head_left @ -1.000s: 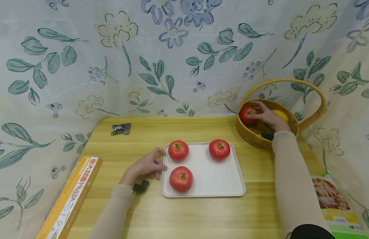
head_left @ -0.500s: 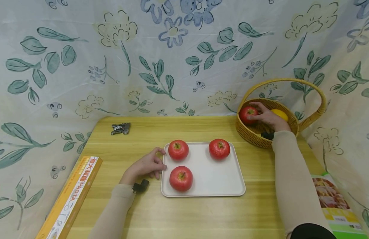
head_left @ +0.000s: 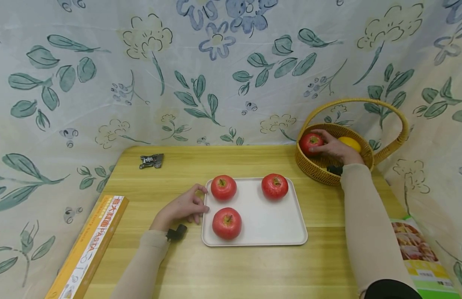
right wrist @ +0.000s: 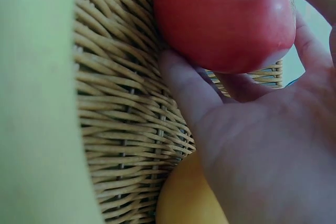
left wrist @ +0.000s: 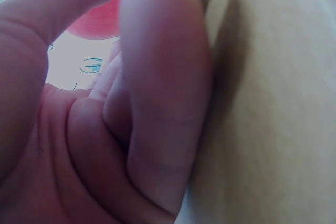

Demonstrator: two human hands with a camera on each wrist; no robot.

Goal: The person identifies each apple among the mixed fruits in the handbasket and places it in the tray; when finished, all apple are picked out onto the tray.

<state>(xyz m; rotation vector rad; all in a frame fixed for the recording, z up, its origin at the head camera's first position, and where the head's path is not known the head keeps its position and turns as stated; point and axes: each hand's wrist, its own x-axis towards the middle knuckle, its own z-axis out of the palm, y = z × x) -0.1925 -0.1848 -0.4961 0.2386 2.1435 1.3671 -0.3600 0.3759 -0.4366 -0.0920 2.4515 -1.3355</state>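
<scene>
In the head view my left hand (head_left: 184, 205) is at the left rim of the white rectangular tray (head_left: 268, 224), with thumb and curled fingers gripping the edge. Three red apples rest on this tray: one back left (head_left: 223, 187), one front left (head_left: 227, 223) and one back right (head_left: 274, 187). My right hand (head_left: 335, 147) reaches into the wicker basket (head_left: 320, 173) and holds another red apple (right wrist: 226, 19), its fingers curled around the side. A yellow fruit (head_left: 350, 143) lies in the basket beside that hand, partly hidden by it in the right wrist view.
The basket's tall arched handle (head_left: 352, 100) rises over the right hand. An orange pasta box (head_left: 87, 249) lies at the left edge, a small black wrapped packet (head_left: 151, 161) at the back left. A green-and-yellow food packet (head_left: 421, 257) is at the right, partly behind the sleeve.
The right hand's fingers have closed slightly further around the apple inside the basket. The left hand, tray and its apples have stayed in place.
</scene>
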